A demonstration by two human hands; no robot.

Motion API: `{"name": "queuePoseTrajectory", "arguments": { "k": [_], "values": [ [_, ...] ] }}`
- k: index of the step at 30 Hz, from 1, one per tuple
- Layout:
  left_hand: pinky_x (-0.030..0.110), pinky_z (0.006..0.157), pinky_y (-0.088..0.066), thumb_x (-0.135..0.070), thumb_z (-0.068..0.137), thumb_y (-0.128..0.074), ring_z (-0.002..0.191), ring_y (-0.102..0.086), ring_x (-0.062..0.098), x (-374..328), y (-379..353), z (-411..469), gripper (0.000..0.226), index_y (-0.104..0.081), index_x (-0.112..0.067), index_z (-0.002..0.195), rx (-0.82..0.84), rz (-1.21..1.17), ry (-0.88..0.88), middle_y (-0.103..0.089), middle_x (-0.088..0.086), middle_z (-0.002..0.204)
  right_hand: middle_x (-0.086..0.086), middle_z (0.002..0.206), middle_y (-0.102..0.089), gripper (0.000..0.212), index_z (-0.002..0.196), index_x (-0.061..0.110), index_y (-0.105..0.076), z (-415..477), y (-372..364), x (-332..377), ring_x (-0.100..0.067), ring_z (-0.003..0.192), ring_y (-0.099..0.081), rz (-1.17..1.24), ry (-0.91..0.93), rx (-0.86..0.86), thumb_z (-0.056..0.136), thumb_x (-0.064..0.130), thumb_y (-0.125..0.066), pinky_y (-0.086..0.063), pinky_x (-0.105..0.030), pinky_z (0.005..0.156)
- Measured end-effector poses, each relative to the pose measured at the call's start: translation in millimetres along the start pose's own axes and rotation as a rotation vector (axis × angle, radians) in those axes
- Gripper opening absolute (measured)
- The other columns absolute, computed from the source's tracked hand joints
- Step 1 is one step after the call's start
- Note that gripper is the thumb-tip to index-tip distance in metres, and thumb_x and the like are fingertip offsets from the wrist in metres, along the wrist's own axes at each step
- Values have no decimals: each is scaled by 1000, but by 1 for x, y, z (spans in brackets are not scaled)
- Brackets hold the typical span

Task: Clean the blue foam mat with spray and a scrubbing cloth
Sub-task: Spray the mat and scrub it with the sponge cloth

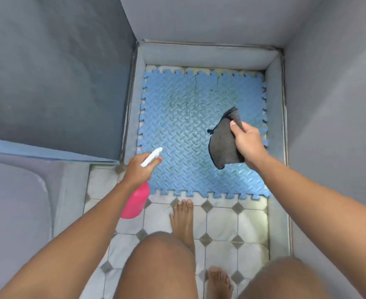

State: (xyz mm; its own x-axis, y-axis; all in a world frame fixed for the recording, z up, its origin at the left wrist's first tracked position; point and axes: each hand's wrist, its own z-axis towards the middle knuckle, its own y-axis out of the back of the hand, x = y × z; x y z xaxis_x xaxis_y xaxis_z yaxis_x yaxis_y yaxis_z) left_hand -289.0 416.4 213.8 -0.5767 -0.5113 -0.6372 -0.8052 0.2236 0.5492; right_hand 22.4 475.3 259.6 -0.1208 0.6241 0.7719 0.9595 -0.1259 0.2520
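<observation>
Bottle [135,201] first: pink body low and near me, white spray head up top. Its long axis slants away from me and to the right, so the nozzle aims over the near left corner of the mat [177,126]. My left hand [137,169] is wrapped round the bottle's neck, fingers by the trigger. My right hand [247,141] pinches a dark grey cloth [222,145] by its upper edge. The cloth hangs limp over the right half of the mat, and I cannot tell whether its lower end touches.

The blue mat lies flat on the floor, jigsaw-edged pieces locked together, with a ridged tread pattern. It fills an alcove closed in by grey walls [199,20] and a low grey curb [208,57] at the far end. Nearer me the floor [223,221] is white tile with small grey diamonds, and my bare feet stand on it, left foot [182,216] just short of the mat's near edge. The bottle is opaque, so its fill is hidden.
</observation>
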Motion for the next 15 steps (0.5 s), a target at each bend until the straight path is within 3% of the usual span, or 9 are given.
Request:
{"name": "queuePoseTrajectory", "arguments": {
  "k": [4,8,11,13,15],
  "values": [
    [33,57,-43,-32,91,-74,44,-52,7,76,-42,28,39,-68,-7,62,-22,48,55,-59,-2,49,-3,86,-69,26,95,14,-70,60,-14,-64,-16,74,-64,-159,94,48,100,35,-57,-50,-30,70],
    [34,62,-47,-46,89,-71,59,-63,21,110,-57,56,47,-71,-7,64,-82,163,44,-66,7,58,-8,87,-70,28,93,15,-67,122,-26,-82,-25,77,-65,-333,200,50,98,41,-57,-51,-33,72],
    [28,55,-35,-42,96,-67,59,-53,17,115,-64,70,46,-59,-11,64,-26,293,-20,-58,2,60,-12,95,-73,36,96,14,-67,161,-40,-85,-31,88,-68,-390,272,36,95,48,-54,-54,-42,83],
    [33,55,-31,-40,97,-68,57,-46,17,120,-64,76,48,-49,-17,60,7,261,-59,-50,-2,58,-10,91,-70,36,97,10,-66,174,-53,-86,-31,87,-66,-390,318,34,96,44,-54,-51,-37,78],
    [36,57,-31,-41,94,-73,56,-45,17,130,-63,77,51,-49,-12,59,1,238,-89,-49,1,56,-8,83,-64,34,90,11,-64,180,-66,-92,-30,83,-64,-381,361,46,96,42,-54,-48,-36,72]
  ]
}}
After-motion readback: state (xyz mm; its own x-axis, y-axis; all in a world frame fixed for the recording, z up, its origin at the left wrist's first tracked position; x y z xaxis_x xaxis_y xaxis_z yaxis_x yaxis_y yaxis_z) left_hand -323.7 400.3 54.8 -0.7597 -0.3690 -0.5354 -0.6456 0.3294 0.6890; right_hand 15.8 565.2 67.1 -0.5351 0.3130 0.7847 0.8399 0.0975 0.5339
